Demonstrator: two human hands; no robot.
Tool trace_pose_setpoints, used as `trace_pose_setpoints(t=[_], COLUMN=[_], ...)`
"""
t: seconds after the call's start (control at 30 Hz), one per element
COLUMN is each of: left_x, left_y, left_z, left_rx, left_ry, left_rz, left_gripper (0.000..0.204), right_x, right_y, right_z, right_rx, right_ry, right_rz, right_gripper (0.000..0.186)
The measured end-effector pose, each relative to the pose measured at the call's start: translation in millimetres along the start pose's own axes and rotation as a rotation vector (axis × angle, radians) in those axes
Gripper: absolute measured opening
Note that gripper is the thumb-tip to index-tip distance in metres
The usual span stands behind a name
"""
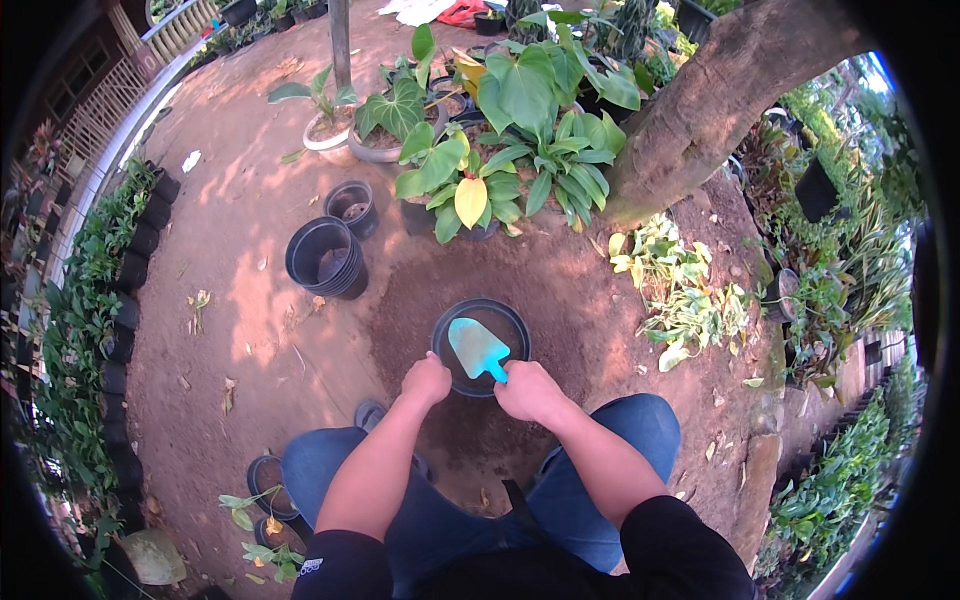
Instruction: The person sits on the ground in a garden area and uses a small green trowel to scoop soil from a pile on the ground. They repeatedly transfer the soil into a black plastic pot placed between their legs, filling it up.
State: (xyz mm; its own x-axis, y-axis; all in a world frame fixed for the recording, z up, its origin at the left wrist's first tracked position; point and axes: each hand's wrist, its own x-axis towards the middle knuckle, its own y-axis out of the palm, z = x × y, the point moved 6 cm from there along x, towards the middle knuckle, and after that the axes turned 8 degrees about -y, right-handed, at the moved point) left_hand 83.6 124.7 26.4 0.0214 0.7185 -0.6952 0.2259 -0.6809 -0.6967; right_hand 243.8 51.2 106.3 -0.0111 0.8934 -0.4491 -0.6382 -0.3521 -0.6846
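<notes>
A round black plastic pot (439,342) stands on dark soil between my knees. My left hand (427,381) is closed at the pot's near left rim, with its fingertips hidden from above. In my right hand (530,391), at the near right rim, is the handle of a turquoise hand trowel (478,346). The trowel's broad blade lies over the pot's opening and points away to the upper left. It covers part of the pot's inside, so the depth of any soil there is hard to tell.
A stack of black pots (326,258) and a single black pot (351,208) stand at the far left. Leafy potted plants (520,130) fill the far side beside a thick tree trunk (690,110). Cut leaves (675,285) lie at right. Small pots (268,480) sit by my left knee.
</notes>
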Motion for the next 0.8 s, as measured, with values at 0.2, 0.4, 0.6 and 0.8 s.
trace_pose_setpoints(t=[0.2, 0.4, 0.6, 0.8], left_x=[-1, -5, 1, 3], left_y=[3, -1, 0, 3], left_z=[-1, -4, -1, 1], left_rx=[0.044, 0.034, 0.028, 0.006], left_ry=[0.059, 0.044, 0.052, 0.035], left_rz=[-0.015, -0.007, -0.043, -0.089], left_gripper=[0.057, 0.059, 0.049, 0.039], right_x=[1, -3, 1, -6], right_y=[7, 0, -6, 10], right_z=[-5, -3, -5, 3], right_rx=[-0.034, -0.065, -0.05, -0.12], right_ry=[-0.006, -0.023, -0.046, -0.098], right_rz=[-0.001, 0.015, -0.001, 0.019], right_gripper=[0.028, 0.029, 0.027, 0.028])
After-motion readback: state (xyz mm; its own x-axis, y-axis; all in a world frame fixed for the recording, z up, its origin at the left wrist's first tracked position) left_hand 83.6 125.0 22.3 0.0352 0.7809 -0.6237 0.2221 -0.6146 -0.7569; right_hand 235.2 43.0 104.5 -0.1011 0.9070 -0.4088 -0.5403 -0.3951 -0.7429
